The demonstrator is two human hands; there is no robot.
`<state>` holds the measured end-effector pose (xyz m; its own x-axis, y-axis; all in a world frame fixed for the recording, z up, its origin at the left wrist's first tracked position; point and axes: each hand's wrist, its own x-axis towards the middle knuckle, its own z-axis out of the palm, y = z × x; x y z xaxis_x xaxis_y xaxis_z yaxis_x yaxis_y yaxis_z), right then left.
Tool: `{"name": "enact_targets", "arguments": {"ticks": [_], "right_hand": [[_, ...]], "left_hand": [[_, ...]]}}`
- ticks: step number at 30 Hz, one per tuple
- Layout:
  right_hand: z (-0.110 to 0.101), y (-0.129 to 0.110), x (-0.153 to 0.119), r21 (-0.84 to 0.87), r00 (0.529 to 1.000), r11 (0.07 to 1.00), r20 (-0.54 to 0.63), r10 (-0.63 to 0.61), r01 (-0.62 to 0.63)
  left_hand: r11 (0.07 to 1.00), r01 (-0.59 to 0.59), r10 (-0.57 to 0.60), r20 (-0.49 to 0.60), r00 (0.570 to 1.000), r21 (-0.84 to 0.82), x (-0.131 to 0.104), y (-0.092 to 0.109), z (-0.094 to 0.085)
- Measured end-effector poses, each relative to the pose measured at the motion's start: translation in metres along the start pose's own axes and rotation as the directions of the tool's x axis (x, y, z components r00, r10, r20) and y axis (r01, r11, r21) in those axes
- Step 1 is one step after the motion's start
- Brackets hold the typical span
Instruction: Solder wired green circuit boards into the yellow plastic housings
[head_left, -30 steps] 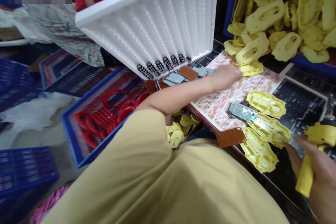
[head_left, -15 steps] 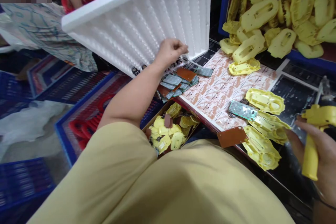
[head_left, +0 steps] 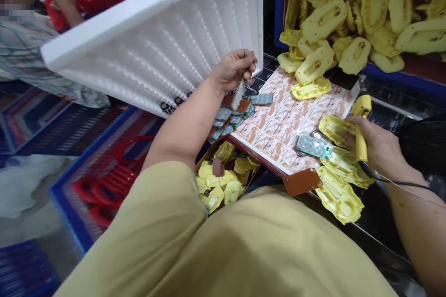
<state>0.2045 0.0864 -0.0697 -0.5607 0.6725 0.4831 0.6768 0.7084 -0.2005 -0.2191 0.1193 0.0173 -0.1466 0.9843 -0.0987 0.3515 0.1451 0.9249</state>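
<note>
At twelve o'clock of the view, the left hand is hanging in front of a white foam panel, thumb and fingers pinching together on thin wires that are dangling in a blur; I cannot tell what is hanging at their lower end. At three o'clock, the right hand is gripping the yellow handle of a corded tool close over the yellow shells; I cannot tell whether a fingertip is touching one. The green circuit board is lying nearer the centre, also towards three o'clock, on a printed sheet, its right end meeting the middle shell, while a brown board is seemingly jutting over the table edge at four o'clock. For good handling, I am judging that the pinch is needing to be light, since such fine wires are probably tangling and tearing easily, and that the tool is wanting its tip well clear of shells and cord. As for writing, the sheet is carrying rows of repeated brown pictures, any lettering among them blurring past reading; the tool and the blue crate at two o'clock are showing no legible brand
</note>
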Motion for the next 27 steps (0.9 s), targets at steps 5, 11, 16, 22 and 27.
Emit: {"name": "enact_targets", "arguments": {"ticks": [5, 11, 16, 22, 27], "right_hand": [[-0.013, -0.021, 0.0, 0.067, 0.992, 0.991, -0.053, 0.119, -0.115], [0.0, -0.085, 0.022, 0.71, 0.894, 0.675, -0.148, 0.422, -0.201], [0.002, -0.09, 0.022, 0.713, 0.828, 0.693, -0.32, 0.461, -0.11], [-0.028, -0.079, 0.015, 0.402, 0.883, 0.91, -0.385, 0.268, -0.102], [-0.034, -0.071, 0.015, 0.2, 0.917, 0.978, -0.377, 0.129, -0.055]], "left_hand": [[0.959, 0.022, 0.043, 0.221, 0.974, -0.283, -0.015, 0.033, 0.051], [0.68, 0.259, 0.087, 0.426, 0.901, -0.686, -0.047, 0.071, 0.128], [0.772, 0.204, 0.068, 0.398, 0.915, -0.602, -0.048, 0.053, 0.163], [0.822, 0.387, 0.008, 0.688, 0.726, -0.418, -0.052, 0.036, 0.166], [0.881, 0.358, 0.026, 0.788, 0.616, -0.309, -0.052, 0.033, 0.166]]}}
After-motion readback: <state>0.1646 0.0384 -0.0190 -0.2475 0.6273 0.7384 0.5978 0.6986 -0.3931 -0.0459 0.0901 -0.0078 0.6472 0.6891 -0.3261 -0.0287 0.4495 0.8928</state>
